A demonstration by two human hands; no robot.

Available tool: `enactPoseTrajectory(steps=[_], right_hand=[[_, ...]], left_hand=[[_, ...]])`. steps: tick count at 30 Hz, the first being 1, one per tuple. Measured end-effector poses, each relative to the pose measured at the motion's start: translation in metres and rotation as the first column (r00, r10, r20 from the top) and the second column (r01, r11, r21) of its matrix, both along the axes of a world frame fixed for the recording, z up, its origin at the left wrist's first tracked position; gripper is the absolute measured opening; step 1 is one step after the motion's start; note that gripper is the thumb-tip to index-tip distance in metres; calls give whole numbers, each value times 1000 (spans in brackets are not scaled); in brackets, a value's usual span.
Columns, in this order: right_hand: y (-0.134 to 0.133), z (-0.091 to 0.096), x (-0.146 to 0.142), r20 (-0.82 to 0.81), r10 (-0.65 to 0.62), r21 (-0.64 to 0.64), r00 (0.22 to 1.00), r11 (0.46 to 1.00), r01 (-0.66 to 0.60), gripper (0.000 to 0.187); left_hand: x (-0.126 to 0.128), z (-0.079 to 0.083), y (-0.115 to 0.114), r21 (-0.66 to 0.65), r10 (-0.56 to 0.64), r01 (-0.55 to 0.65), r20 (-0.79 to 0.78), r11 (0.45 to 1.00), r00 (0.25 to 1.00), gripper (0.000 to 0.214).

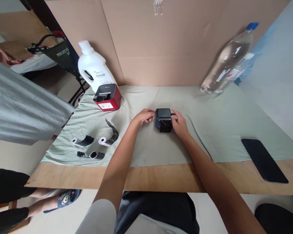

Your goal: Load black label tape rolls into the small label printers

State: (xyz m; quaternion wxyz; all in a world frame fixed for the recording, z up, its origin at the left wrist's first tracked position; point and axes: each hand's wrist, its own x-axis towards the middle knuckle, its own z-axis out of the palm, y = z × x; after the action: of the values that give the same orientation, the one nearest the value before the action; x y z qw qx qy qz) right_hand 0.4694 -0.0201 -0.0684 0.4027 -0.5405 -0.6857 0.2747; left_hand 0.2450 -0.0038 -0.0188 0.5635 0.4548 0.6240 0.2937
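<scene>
While the boxy, dark device (164, 113) is flanked by left hand (144, 116) and right hand (179, 124), apart, whether it is clamped cannot be told; on wrinkled cloth (151, 146) it is placed, between the surface's (161, 177) front and back edges.

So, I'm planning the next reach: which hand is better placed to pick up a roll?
Probably the left hand: it is nearer the rolls, which lie on that side. The right hand, across the black device, would have to reach past the left arm.
</scene>
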Motion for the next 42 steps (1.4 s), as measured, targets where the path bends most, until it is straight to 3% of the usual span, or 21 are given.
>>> enactPoseTrajectory(steps=[4, 8, 18, 31, 42], right_hand=[[-5, -8, 2, -3, 9, -50, 1000, 999, -9, 60], [-4, -9, 2, 25, 15, -70, 1000, 997, -13, 61], [-2, -6, 4, 76, 26, -76, 997, 997, -20, 63], [-7, -3, 1, 158, 24, -76, 987, 997, -12, 63], [-4, -9, 3, 162, 22, -43, 987, 999, -15, 62]], left_hand=[[-5, -7, -1, -24, -67, 70, 93, 997, 993, 30], [-7, -8, 0, -54, -61, 67, 110, 996, 992, 40], [-5, -22, 7, -52, -38, 44, 108, 998, 993, 39], [-1, -6, 0, 31, -74, 72, 63, 997, 995, 53], [-11, -15, 6, -20, -56, 63, 261, 998, 964, 31]])
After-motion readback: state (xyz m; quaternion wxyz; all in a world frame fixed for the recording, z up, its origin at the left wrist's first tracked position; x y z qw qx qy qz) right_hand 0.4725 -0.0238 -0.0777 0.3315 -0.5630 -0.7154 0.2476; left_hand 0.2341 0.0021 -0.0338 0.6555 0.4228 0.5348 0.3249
